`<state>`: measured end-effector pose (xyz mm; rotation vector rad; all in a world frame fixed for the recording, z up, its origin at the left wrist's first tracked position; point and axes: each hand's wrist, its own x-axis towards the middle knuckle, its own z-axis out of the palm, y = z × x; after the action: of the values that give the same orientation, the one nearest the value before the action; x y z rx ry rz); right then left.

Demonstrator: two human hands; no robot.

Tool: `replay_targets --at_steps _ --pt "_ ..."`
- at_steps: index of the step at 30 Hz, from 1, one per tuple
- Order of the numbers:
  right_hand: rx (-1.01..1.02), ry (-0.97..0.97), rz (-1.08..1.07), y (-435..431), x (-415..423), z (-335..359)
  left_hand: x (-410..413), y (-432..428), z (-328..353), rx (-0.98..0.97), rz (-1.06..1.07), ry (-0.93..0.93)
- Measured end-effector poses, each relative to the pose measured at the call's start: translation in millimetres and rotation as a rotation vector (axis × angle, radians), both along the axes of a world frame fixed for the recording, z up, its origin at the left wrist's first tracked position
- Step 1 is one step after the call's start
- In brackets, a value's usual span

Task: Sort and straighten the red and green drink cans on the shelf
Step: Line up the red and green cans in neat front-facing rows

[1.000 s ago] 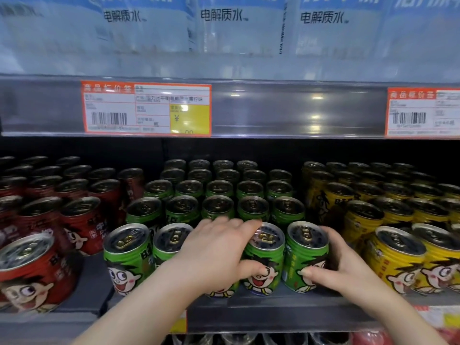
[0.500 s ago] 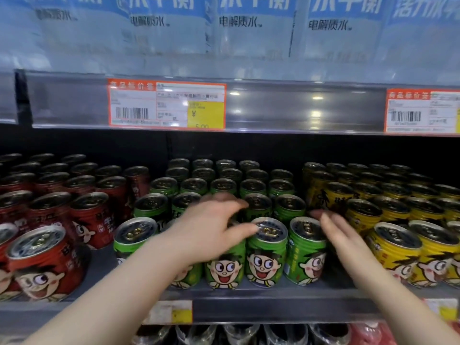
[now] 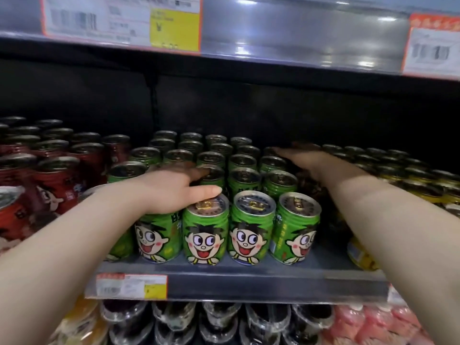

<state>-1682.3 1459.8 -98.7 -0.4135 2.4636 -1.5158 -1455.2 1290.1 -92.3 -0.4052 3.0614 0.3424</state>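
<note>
1. Nearest, under the shelf point(image 3: 249, 286) lip: bottles point(image 3: 224, 322) in clear wrap, with pink ones at right. At left on the lip itself, a tag point(image 3: 132, 286).
2. At the shelf front: green cans point(image 3: 251, 227) upright in a row, faces forward, touching or just apart. Rightmost one turned partly sideways; leftmost one mostly hidden behind the left forearm.
3. Over that row: left hand point(image 3: 171, 190), palm down, covering the lid of the second can from the left. Thumb stretched right across the near rim of the third can's lid. Fingers point(image 3: 196, 172) held forward and close together, reaching a second-row green lid. Too blurred to tell whether touching; gripping nothing visible.
4. Left of the green block: red cans point(image 3: 59, 185), upright in rows, just beside the green ones.
5. Further back at right: right hand point(image 3: 308, 160), flat and palm down, holding nothing. Fingers point(image 3: 283, 152) straight and pressed together, pointing left and back. Laid at lid height along the right flank of the green rows, tips over a lid in the rear rows.
6. Right of that hand: yellow cans point(image 3: 423, 180), upright in rows.
7. Farthest: green and red rows running back into the dark, and above them an upper shelf lip with two blurred labels point(image 3: 122, 21).
</note>
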Motion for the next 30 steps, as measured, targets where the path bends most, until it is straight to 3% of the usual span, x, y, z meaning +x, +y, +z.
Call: replay_targets --at_steps 14,24,30 --pt "0.099 -0.112 0.079 -14.6 -25.3 -9.8 -5.0 0.4 -2.4 -0.046 0.009 -0.013" --pt "0.09 -0.105 0.065 -17.6 -14.2 -8.0 -7.8 -3.9 -6.0 -0.062 -0.019 -0.011" --pt "0.223 -0.019 0.061 -21.5 -10.6 -5.5 -8.5 -5.2 -6.9 -0.049 -0.021 0.02"
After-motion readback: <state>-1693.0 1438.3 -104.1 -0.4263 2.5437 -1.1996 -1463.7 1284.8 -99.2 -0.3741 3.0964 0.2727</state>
